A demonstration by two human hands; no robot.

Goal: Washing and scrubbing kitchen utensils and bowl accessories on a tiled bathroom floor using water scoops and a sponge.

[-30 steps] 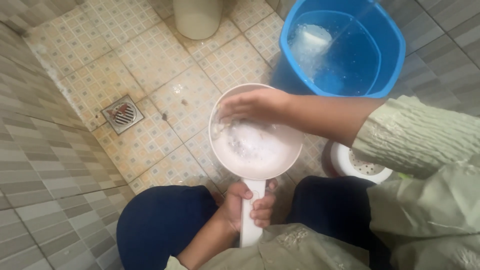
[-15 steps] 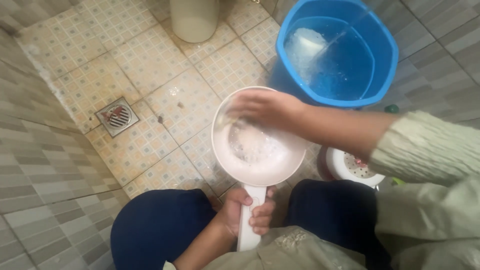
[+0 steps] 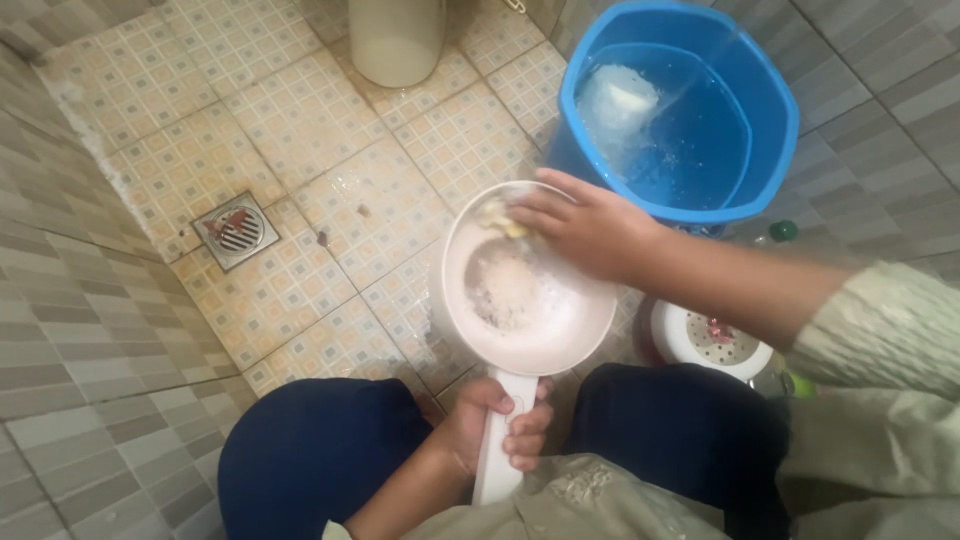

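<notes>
A pale pink frying pan (image 3: pixel 480 320) with soap suds inside is held over the tiled floor. My left hand (image 3: pixel 492 422) grips its white handle (image 3: pixel 497 455) between my knees. My right hand (image 3: pixel 588 226) reaches into the pan at its far rim and presses a small yellowish scrubber (image 3: pixel 503 219) against the inside. My right sleeve is pale green.
A blue bucket (image 3: pixel 775 150) of water stands at the upper right, a thin stream running into it. A floor drain (image 3: pixel 233 229) is at the left, a cream base (image 3: pixel 396 40) at the top. A white round strainer-like object (image 3: pixel 706 338) lies by my right knee.
My right hand has slid from the pan's left side to its far right rim while scrubbing. The pan has shifted slightly right. My left hand's grip is the same.
</notes>
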